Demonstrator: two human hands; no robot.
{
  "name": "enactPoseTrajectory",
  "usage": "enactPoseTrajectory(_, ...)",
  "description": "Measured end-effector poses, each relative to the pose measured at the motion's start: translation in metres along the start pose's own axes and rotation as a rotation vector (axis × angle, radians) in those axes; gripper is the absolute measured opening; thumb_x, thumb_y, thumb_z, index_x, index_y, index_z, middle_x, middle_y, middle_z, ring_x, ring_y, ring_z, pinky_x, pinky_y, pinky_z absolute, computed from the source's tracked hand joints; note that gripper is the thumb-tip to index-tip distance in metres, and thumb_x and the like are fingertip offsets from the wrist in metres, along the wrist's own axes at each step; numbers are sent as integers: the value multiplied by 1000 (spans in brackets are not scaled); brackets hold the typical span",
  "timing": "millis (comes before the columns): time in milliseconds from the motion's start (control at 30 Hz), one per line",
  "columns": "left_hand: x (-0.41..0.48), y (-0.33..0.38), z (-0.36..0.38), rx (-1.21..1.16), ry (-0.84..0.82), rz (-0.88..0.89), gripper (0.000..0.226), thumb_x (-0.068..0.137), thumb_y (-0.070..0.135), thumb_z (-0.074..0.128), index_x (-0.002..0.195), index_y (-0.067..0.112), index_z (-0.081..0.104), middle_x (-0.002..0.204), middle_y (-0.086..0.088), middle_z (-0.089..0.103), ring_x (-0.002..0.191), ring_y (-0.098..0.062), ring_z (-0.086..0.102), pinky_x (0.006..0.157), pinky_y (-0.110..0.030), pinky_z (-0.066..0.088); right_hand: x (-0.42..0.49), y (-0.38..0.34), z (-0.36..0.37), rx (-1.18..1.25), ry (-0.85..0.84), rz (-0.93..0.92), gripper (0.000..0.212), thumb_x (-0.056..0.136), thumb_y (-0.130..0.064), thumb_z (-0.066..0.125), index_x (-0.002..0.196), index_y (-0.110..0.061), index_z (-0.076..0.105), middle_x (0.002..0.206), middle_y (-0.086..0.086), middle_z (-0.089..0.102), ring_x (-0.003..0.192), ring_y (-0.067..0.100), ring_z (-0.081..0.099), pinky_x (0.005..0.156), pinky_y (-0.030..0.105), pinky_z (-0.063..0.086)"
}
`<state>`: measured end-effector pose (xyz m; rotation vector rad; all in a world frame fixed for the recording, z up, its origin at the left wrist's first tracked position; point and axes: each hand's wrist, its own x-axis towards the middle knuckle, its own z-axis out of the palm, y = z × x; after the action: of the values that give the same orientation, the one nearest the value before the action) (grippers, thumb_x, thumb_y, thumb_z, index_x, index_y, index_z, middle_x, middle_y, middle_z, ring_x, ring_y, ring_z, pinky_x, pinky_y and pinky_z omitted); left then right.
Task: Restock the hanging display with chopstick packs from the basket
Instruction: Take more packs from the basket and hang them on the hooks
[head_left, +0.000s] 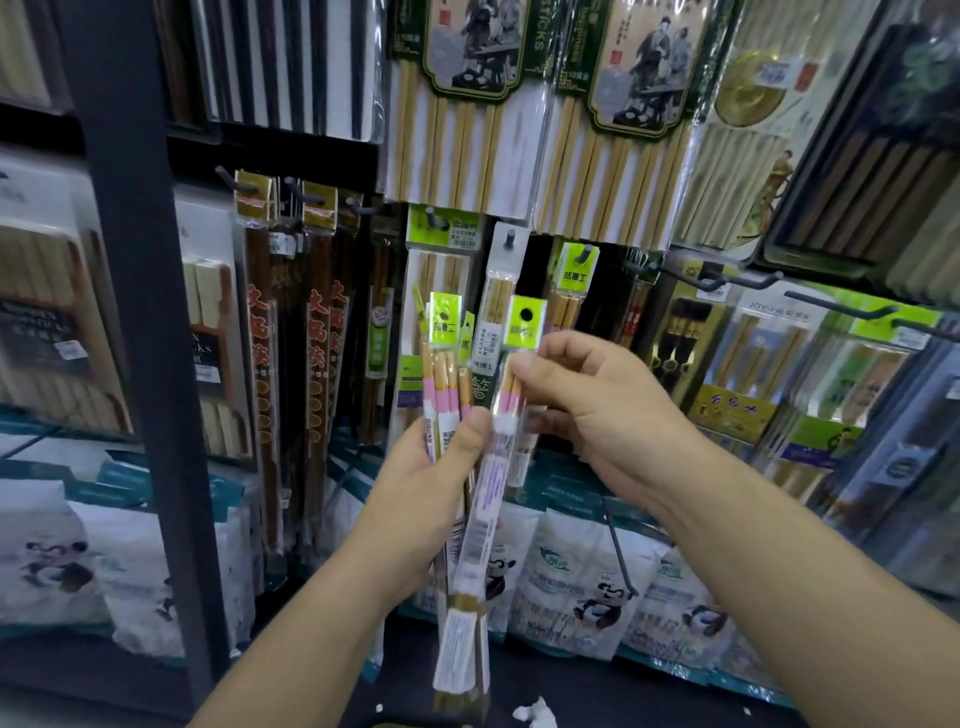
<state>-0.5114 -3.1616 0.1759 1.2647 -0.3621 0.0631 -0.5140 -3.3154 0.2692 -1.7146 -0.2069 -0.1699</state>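
Slippage threatens the left hand (441, 467), grip clamped round a bundle of clear, lime-green-topped chopstick packs (441, 358), while the right hand (587, 410), grip pinched on one separate pack (525, 325), could miss the dark metal peg (586, 253).

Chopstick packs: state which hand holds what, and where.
Left hand grips a bundle of packs mid-length; right hand pinches one pack below its green header.

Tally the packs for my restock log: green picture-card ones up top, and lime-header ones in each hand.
Green picture-card packs: 2
Lime-header pack, right hand: 1
Lime-header bundle, left hand: 2 clear, maybe more hidden
Total: at least 5
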Motion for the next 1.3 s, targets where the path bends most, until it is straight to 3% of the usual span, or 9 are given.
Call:
enactPoseTrajectory(67,1,-1,-5,61,60,-12,46,78,72,62,102,34,72,96,7,78,92,-5,74,83,-28,54,5,-9,-7,24,93,-37,7,95,-18,71,92,-12,71,85,6,75,73,15,68,59,25,55)
enactPoseTrajectory(200,3,-1,-10,57,41,7,41,89,57,63,90,16,59,71,-4,60,58,-21,60,56,-31,54,17,-30,-17,77,296,-125,17,99,-21,67,82,-16,72,72,2,71,63,14,65,52,23,52)
enactPoseTrajectory(300,4,-1,-10,24,38,-2,37,89,55,63,87,17,59,71,-5,59,57,-20,58,56,-31,53,22,-35,-18,53,343,-138,19,99,-22,66,83,-14,71,69,2,69,66,23,68,57,32,57)
enactPoseTrajectory(600,4,-2,-11,-2,37,-3,41,88,52,64,92,12,59,71,-7,60,58,-21,58,54,-31,53,25,-33,-10,16,414,-125,26,99,-20,65,73,-16,67,59,-9,64,49,6,59,46,17,45)
enactPoseTrajectory(767,4,-1,-12,1,41,-7,40,89,52,64,95,13,59,71,-6,60,59,-22,58,56,-32,53,25,-32,-9,-11,442,-112,32,98,-21,66,67,-17,66,70,3,66,55,12,57,49,19,46)
enactPoseTrajectory(867,4,1,-11,-11,45,-11,37,90,50,63,98,14,59,71,-5,59,58,-20,57,54,-30,52,29,-28,-10,-77,473,-119,33,98,-23,66,65,-17,66,74,8,64,64,15,56,64,25,50)
enactPoseTrajectory(1067,0,7,-9,-33,1,7,37,89,51,62,103,16,57,69,-3,61,55,-17,57,49,-28,50,24,-7,-10,-185,539,-101,31,96,-37,69,79,-11,63,72,2,59,63,10,53,68,22,47)
enactPoseTrajectory(1200,-2,10,-5,-114,-52,-7,38,87,45,68,102,12,57,73,-7,63,56,-20,60,51,-31,54,9,2,-3,-233,392,-125,30,94,-35,71,74,-14,63,62,-4,54,56,7,48,62,25,44)
enactPoseTrajectory(1300,-4,10,-2,-212,-103,-26,27,87,39,70,101,16,65,74,-9,64,55,-20,62,53,-34,58,-3,2,11,-275,114,-101,11,92,-34,74,88,-23,74,82,-1,75,68,6,64,58,16,48)
